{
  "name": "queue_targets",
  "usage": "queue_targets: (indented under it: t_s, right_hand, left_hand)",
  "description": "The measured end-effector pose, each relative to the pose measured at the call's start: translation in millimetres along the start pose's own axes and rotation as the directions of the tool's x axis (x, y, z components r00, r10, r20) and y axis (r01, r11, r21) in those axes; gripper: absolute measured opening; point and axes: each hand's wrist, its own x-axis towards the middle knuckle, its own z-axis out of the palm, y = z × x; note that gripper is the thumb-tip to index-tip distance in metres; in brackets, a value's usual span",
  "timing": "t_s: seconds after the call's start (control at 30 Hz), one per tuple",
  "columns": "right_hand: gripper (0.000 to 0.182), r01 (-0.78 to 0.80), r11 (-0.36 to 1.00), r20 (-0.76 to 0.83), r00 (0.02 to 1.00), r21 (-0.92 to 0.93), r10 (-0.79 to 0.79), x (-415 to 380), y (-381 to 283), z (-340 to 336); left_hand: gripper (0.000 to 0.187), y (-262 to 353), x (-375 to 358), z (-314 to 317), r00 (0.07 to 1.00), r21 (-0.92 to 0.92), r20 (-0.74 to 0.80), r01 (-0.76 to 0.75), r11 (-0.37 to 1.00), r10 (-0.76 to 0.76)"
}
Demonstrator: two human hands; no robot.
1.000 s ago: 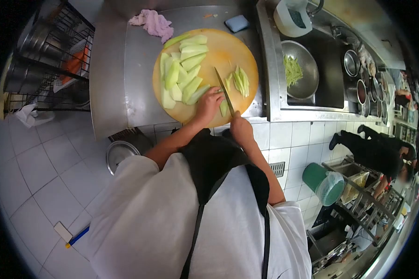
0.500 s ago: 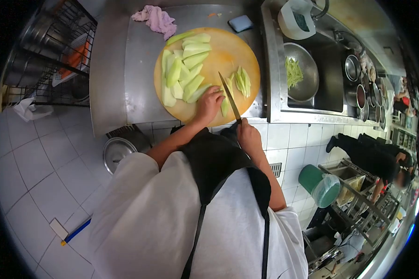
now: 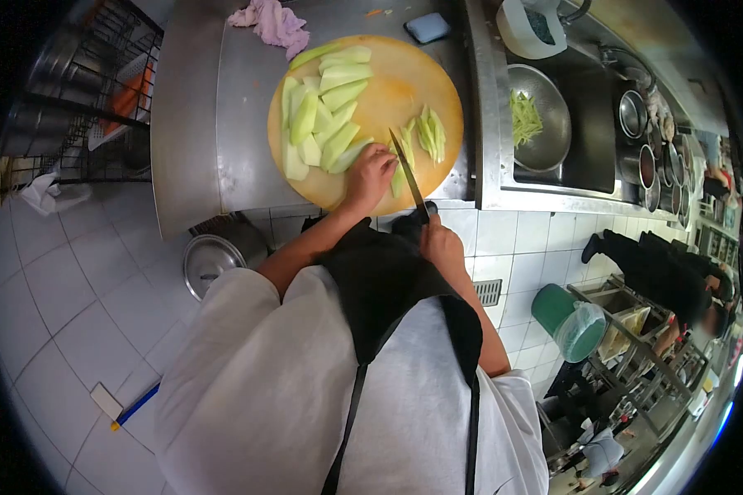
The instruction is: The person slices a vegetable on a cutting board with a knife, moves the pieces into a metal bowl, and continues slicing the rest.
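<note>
On the round cutting board [image 3: 396,74], my left hand [image 3: 371,176] has its fingers curled down on a pale green vegetable piece [image 3: 398,180], which is partly hidden. Closed around the handle of a kitchen knife [image 3: 409,175] is my right hand [image 3: 442,245]. The blade points away from me and lies over the cut pieces, just right of my left fingertips. Several peeled, pale green vegetable wedges [image 3: 336,124] cover the board's left side. A small pile of thin slices [image 3: 430,134] sits to the right of the blade.
A steel bowl of green strips [image 3: 526,120] sits in the sink at right. A pink cloth [image 3: 272,26] and a blue sponge [image 3: 427,28] lie behind the board on the steel counter [image 3: 186,124]. A lidded pot [image 3: 213,262] stands below. People work farther right.
The whole view has shifted slightly, with the board higher in the frame. My left hand and the knife stay nearly in place relative to the board and the pieces.
</note>
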Motion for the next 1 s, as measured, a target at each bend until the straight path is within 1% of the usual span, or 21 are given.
queue_targets:
  t_s: [0.13,0.27,0.37,0.47,0.53,0.57,0.63,0.73,0.77,0.83,0.97,1.0]
  right_hand:
    - [0.014,-0.002,1.0,0.018,1.0,-0.015,0.002,-5,2,0]
    - [0.013,0.004,1.0,0.003,1.0,-0.021,-0.004,-8,2,3]
    - [0.011,-0.005,0.998,0.024,1.0,-0.059,0.007,-8,4,8]
    - [0.01,-0.066,0.992,0.087,0.993,-0.108,0.075,0,9,21]
    - [0.01,-0.017,0.998,0.058,0.998,-0.062,0.02,12,12,33]
    - [0.01,0.011,0.999,0.039,0.999,-0.038,-0.01,17,13,37]
    - [0.011,0.009,1.0,0.041,0.999,0.001,-0.009,26,13,35]
    - [0.014,0.017,1.0,0.02,1.0,0.018,-0.017,28,20,23]
    - [0.015,0.031,0.999,0.013,0.999,0.022,-0.031,29,20,22]
    - [0.016,0.003,1.0,0.018,1.0,0.016,-0.003,25,8,10]
    - [0.017,-0.006,1.0,-0.007,1.0,-0.01,0.006,8,2,0]
    - [0.017,-0.016,1.0,0.015,1.0,-0.021,0.016,6,0,-2]
  left_hand:
    - [0.012,-1,0,1,1.0,-0.028,-0.003,0.014,1.0,-0.014]
    - [0.011,3,0,1,1.0,-0.009,-0.007,0.024,1.0,-0.024]
    - [0.011,2,1,-1,1.0,0.005,0.0,0.012,1.0,-0.012]
    - [0.012,2,1,-2,1.0,0.03,0.006,0.004,1.0,-0.004]
    - [0.013,0,0,-1,1.0,0.041,0.003,-0.007,0.999,0.007]
    - [0.012,0,-1,0,1.0,0.022,0.01,0.026,0.999,-0.026]
    - [0.012,0,-1,0,0.996,-0.013,0.026,0.084,0.996,-0.084]
    - [0.015,-4,-1,4,0.999,-0.055,-0.006,0.032,0.998,-0.033]
    - [0.016,-7,-1,4,0.999,-0.073,-0.006,0.05,0.996,-0.05]
    - [0.019,3,-5,-1,0.996,-0.107,0.003,0.09,0.99,-0.09]
    - [0.023,2,-13,-2,0.997,-0.126,0.003,0.083,0.989,-0.083]
    - [0.023,2,-15,-3,0.997,-0.12,0.006,0.08,0.99,-0.08]
